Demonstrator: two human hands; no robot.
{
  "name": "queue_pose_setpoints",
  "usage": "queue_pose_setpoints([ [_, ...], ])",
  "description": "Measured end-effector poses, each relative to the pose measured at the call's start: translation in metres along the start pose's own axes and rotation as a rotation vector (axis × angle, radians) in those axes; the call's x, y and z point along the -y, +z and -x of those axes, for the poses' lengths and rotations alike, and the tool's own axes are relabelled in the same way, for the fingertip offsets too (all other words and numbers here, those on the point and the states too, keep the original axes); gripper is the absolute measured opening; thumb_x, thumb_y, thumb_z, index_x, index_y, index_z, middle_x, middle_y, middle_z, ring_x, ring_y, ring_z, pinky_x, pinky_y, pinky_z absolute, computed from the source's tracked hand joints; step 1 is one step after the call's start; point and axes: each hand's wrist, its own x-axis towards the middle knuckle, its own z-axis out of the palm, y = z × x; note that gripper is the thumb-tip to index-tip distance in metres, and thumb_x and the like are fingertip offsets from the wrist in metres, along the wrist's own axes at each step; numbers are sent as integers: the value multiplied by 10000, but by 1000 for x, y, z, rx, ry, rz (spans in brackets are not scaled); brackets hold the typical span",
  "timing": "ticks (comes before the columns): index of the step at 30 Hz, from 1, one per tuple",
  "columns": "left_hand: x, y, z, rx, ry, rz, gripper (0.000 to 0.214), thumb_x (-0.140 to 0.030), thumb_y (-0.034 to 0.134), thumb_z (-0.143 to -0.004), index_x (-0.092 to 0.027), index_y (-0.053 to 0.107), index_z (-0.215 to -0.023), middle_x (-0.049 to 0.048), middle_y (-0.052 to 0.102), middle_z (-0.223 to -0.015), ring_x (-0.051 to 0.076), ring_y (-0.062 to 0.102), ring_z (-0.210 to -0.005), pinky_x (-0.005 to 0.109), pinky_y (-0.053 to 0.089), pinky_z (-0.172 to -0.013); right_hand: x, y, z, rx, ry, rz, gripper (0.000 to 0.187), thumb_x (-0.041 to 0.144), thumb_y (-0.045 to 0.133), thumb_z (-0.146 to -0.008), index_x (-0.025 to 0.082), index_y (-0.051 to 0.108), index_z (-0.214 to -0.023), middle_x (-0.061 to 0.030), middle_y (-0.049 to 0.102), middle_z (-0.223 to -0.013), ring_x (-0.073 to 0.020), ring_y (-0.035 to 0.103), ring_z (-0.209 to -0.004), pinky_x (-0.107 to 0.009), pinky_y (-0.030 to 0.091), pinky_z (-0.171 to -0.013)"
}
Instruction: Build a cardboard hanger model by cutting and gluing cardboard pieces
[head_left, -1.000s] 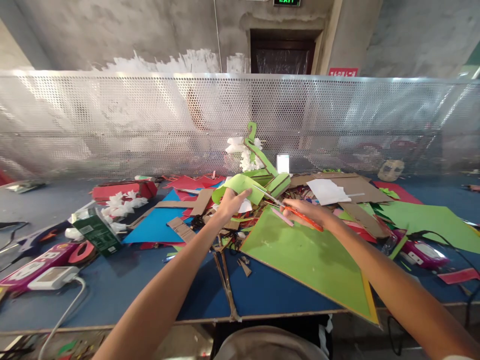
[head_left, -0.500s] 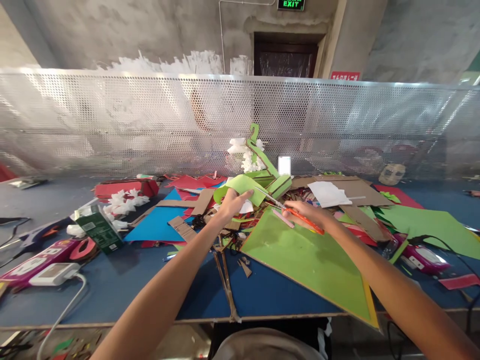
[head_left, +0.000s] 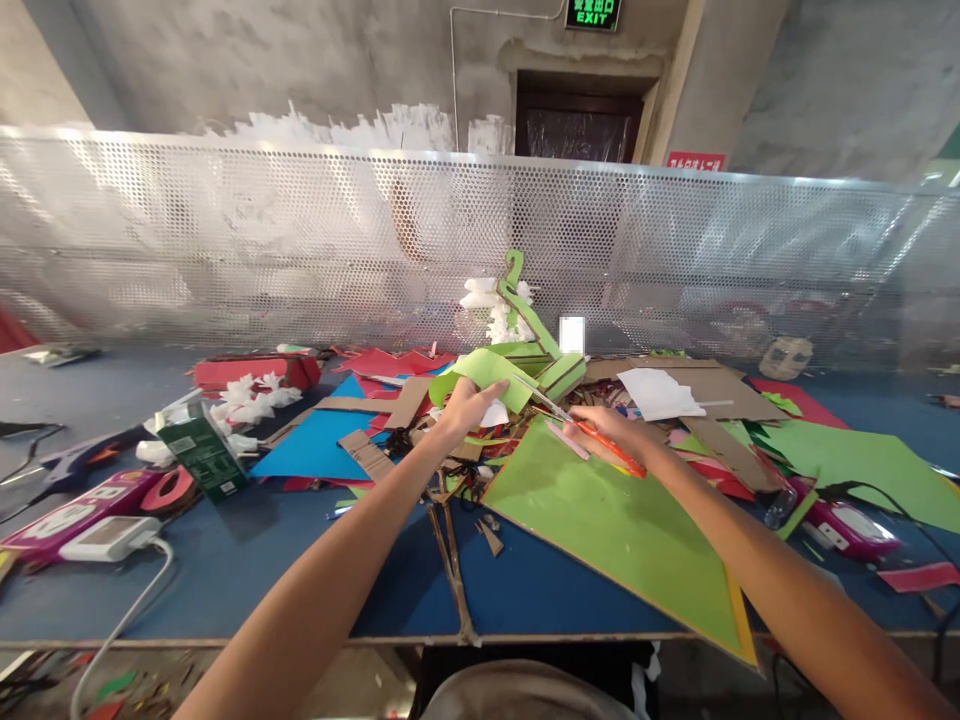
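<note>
My left hand point(head_left: 466, 407) grips a curved piece of light green paper point(head_left: 484, 371) above the pile in the middle of the blue table point(head_left: 225, 570). My right hand point(head_left: 611, 432) is closed round orange-handled scissors point(head_left: 592, 437). Their blades point left and up into the green paper's edge. Under both hands lies a heap of cardboard and coloured paper scraps. A large green card sheet point(head_left: 622, 520) lies just below my right hand and reaches the table's front edge.
A perforated metal screen point(head_left: 300, 240) runs along the table's back. A green box point(head_left: 201, 455), white paper bits and a red box point(head_left: 251, 372) lie at left. A white power strip point(head_left: 105, 537) and purple glue guns point(head_left: 844, 525) lie at both sides. Brown cardboard point(head_left: 705, 385) lies at right.
The view has tilted slightly; my hands, the green paper and the scissors stay almost where they were, the scissors edging a little along the paper.
</note>
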Motion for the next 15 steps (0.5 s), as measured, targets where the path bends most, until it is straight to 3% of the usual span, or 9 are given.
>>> queue_pose_setpoints([
  [15,-7,4,4,74,8,17,432,-464,820,-756,-131,766,-1027,101,781,-877,263,713,-805,354,559,-718,0,4,0,-12,-41,5,647,843,432,-912,204,511,-843,26,498,-641,-152,483,-590,-265,307,-551],
])
